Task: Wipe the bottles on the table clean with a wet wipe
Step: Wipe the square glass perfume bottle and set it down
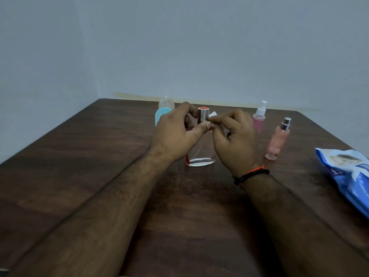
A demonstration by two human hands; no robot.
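Wood-grain table (83, 176) fills the lower half of the view, set against a pale wall. Farthest left among the bottles, at the far edge, stands a blue bottle (159, 116) with a clear cap, partly hidden behind the left hand. The left hand (175, 132) curls around the neck of a clear glass perfume bottle (201, 156), thumb pressed across the front just under the silver cap (203, 116), fingers wrapped behind. This perfume bottle stands upright on the table near the middle, its base showing red along the left edge; the cap has an orange-red top. Just right of the cap, the right hand (233, 136) pinches a small white wipe (213, 114) between thumb and fingertips, holding it against the side of the cap. A black and orange band (251, 175) circles the right wrist. Farther right and toward the far edge stands a pink spray bottle (259, 118) with a white nozzle, partly behind the right hand. Right of it, slightly nearer, a taller peach-pink bottle (276, 140) with a silver sprayer stands apart from the others. At the right edge lies a blue and white pack of wipes (345, 172), partly cut off by the frame.
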